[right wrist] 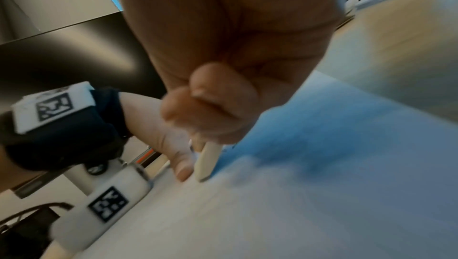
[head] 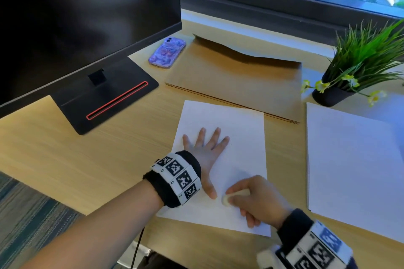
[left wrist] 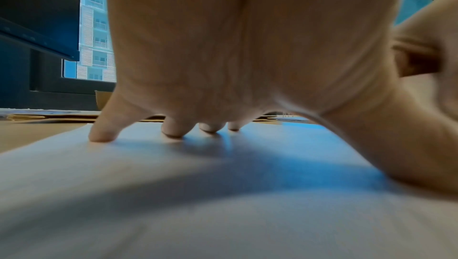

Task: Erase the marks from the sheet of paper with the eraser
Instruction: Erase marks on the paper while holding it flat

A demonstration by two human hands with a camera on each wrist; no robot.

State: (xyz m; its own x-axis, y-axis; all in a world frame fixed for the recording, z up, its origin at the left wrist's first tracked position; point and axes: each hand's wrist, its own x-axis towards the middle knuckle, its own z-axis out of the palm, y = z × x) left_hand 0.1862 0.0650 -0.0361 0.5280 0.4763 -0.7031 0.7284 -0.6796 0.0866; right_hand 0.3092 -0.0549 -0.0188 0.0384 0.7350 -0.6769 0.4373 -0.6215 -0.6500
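Left hand: fingers spread flat, pressing sheet of paper. Right hand: fingers curled, pinching eraser, mostly hidden, tip on sheet. Marks too faint to discern.

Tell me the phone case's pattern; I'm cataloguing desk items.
Purple with butterflies: phone case, clearest in the head view.

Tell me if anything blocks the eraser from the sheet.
Nothing visible does. The right hand pinches the eraser, whose tip appears to rest on the sheet, close beside the thumb of the left hand, which lies flat on it.
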